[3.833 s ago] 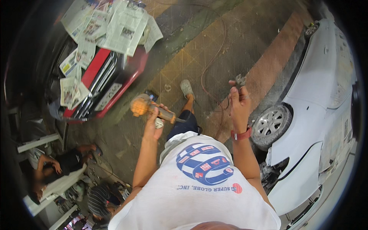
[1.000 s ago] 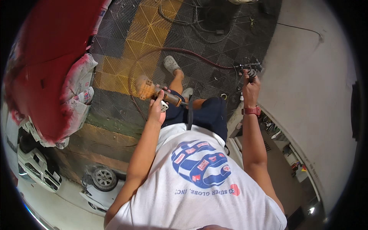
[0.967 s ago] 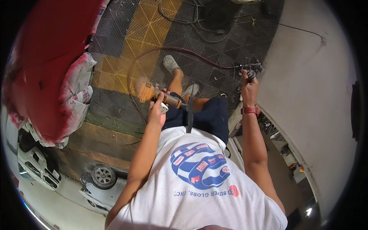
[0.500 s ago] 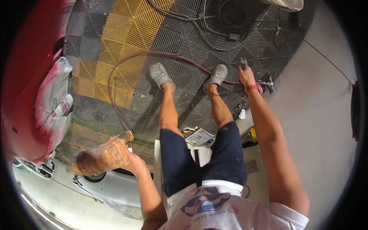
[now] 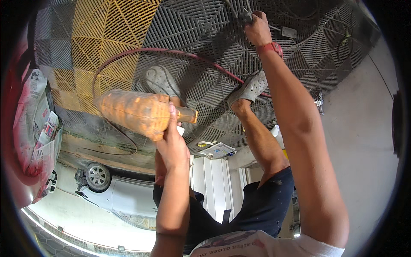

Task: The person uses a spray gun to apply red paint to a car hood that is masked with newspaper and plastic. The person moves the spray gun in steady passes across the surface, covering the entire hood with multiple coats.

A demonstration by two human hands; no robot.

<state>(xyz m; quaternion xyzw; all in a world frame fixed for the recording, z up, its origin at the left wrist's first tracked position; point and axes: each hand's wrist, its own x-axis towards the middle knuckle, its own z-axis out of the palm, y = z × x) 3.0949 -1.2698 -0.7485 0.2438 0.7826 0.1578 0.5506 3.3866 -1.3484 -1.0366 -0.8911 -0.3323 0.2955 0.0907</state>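
My left hand (image 5: pixel 174 150) is closed round an orange power tool (image 5: pixel 135 112) wrapped in clear plastic, held level above the floor mats. Its short handle-like end points right, and a small white piece (image 5: pixel 180 130) shows by my fingers. The kind of tool is hidden by the wrapping. My right hand (image 5: pixel 258 32), with a red watch (image 5: pixel 274 48) on the wrist, reaches far forward with its fingers closed on a dark grey electric plug (image 5: pixel 245 17). Close to it lies a grey cable with a small box-shaped socket (image 5: pixel 289 32). Whether the plug touches the cable is unclear.
A red hose (image 5: pixel 188 52) curves over the slatted black and yellow mats (image 5: pixel 102 47), passing my grey clogs (image 5: pixel 252 90). A red car body (image 5: pixel 15 171) masked with newspaper stands at left. Masking tape (image 5: pixel 205 144) and folded paper (image 5: pixel 218 149) lie near a white cabinet (image 5: pixel 209 177).
My right hand has moved forward with the plug, toward the grey cable and socket. My left hand has brought the orange tool up and to the right. My body leans forward, with the knees bent.
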